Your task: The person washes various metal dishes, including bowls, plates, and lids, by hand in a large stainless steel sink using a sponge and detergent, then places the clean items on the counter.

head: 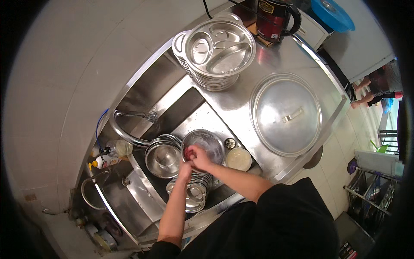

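My left hand (185,170) grips the near rim of a stainless steel bowl (212,147), which is tilted over the sink basin. Inside that bowl my right hand (201,158) presses a red scrubbing pad or cloth (188,152) against the wall; its fingers are partly blurred. Left of the bowl sits a stack of metal bowls (163,160). Below my hands, a stack of divided metal trays (195,192) stands in the basin, partly covered by my left forearm. On the right is a round tub (238,159) of pale, cloudy liquid, next to the drain fitting (230,143).
A curved faucet (127,134) reaches over the basin from the left, near pump bottles (108,161). On the steel counter stand stacked divided trays (221,48), a large pot lid (288,116) and an electric kettle (272,22). Another person's limbs (365,94) show at far right.
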{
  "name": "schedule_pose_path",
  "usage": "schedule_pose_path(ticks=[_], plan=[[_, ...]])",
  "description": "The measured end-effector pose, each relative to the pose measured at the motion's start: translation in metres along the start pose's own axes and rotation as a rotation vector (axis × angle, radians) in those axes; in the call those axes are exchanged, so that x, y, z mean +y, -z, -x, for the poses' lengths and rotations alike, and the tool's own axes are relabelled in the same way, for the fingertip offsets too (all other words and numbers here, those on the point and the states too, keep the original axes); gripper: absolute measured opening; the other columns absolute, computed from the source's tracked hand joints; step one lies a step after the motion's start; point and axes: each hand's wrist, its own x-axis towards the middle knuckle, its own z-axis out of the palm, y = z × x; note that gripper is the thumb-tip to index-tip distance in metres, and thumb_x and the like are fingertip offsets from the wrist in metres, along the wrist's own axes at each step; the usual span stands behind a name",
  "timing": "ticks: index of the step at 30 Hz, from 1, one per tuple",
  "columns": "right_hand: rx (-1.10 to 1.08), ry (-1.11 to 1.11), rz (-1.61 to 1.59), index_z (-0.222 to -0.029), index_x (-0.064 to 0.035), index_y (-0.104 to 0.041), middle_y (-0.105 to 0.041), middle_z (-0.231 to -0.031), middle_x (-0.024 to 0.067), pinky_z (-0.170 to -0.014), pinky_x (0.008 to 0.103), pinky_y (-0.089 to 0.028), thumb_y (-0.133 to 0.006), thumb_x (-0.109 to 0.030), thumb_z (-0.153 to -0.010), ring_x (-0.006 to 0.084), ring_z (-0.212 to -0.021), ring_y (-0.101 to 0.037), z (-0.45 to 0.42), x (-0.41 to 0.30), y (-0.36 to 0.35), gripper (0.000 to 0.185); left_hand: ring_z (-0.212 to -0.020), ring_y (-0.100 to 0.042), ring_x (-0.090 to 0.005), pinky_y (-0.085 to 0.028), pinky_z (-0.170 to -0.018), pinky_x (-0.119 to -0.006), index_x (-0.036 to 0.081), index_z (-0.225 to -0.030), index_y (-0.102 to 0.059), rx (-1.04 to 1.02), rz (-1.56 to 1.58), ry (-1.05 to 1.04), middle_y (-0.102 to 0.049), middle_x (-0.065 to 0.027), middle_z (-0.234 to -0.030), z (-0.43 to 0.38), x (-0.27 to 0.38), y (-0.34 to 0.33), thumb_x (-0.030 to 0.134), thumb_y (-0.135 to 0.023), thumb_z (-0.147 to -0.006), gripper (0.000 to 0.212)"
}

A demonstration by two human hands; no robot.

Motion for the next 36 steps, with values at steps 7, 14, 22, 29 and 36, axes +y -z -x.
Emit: schedule_pose_path(ticks=[7, 14, 22, 29, 36], plan=[[-0.002, -0.097, -0.119, -0.109, -0.004, -0.055, -0.063, -0.099, 0.01, -0.086, 0.0314, -0.046, -0.054, 0.003, -0.083, 0.0179, -0.095, -0.059, -0.003, -0.008, 0.003, 0.027, -0.109, -0.053, -0.0217, -0.043, -0.095, -0.038, 0.008, -0.12, -0.051, -0.056, 0.353, 0.058, -0.057, -0.0073, -0.116, 0.021, 0.04, -0.051, 0.059, -0.048, -0.089, 0.059], [0.021, -0.053, -0.033, -0.107, -0.0043, -0.059, -0.066, -0.101, 0.0138, -0.084, 0.034, -0.049, -0.055, -0.001, -0.081, 0.027, -0.095, -0.063, -0.006, -0.003, -0.003, 0.027, -0.116, -0.05, -0.0212, -0.043, -0.096, -0.039, 0.012, -0.126, -0.048, -0.049, 0.336, 0.099, -0.054, -0.0071, -0.123, -0.005, 0.019, -0.03, 0.057, -0.048, -0.091, 0.057], [-0.466, -0.025, 0.527, -0.106, -0.0038, -0.061, -0.065, -0.106, 0.0123, -0.083, 0.0384, -0.049, -0.061, -0.005, -0.077, 0.0271, -0.088, -0.061, 0.014, -0.034, 0.028, 0.029, -0.108, -0.057, -0.0273, -0.049, -0.089, -0.039, 0.005, -0.126, -0.045, 0.135, 0.379, 0.141, -0.057, -0.0133, -0.116, 0.006, 0.04, -0.007, 0.025, -0.051, -0.095, 0.038], [-0.25, 0.386, 0.671, -0.102, -0.0031, -0.061, -0.057, -0.11, 0.0129, -0.09, 0.0399, -0.044, -0.06, -0.001, -0.074, 0.0299, -0.105, -0.052, -0.026, -0.025, 0.049, 0.027, -0.097, -0.058, -0.0256, -0.05, -0.081, -0.038, 0.002, -0.121, -0.049, 0.046, 0.182, 0.194, -0.058, -0.0107, -0.109, 0.01, 0.026, -0.02, -0.013, -0.044, -0.064, 0.059], [0.346, -0.056, -0.229, -0.101, -0.0012, -0.059, -0.062, -0.094, 0.011, -0.079, 0.0289, -0.049, -0.046, 0.014, -0.073, 0.0196, -0.086, -0.061, -0.036, -0.051, -0.011, 0.035, -0.104, -0.058, -0.0209, -0.044, -0.094, -0.036, 0.009, -0.108, -0.059, -0.145, 0.622, 0.173, -0.062, -0.0067, -0.11, 0.022, 0.067, -0.04, 0.034, -0.055, -0.089, 0.032]])
